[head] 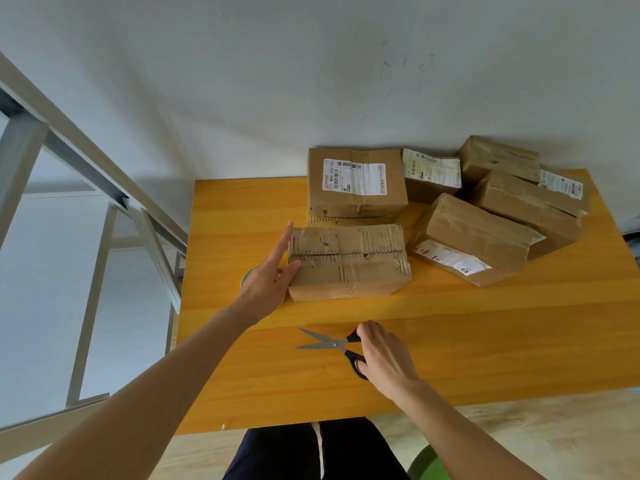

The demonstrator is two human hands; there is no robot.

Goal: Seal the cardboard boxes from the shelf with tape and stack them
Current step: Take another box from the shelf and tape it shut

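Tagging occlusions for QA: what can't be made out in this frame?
Head view:
- Round object, maybe the tape: mostly behind the left hand.
- Scissors handles: partly covered by the right hand.
- Labels on rear boxes: print too small to read.
- Front box seam: taped or not, unclear.

The white label [354, 177] on the far cardboard box [346, 204] reads "523 M88 055-05"; the other labels are too small to read.

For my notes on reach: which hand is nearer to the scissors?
Right. The right hand grips the scissors; the left hand touches the left end of the front box.
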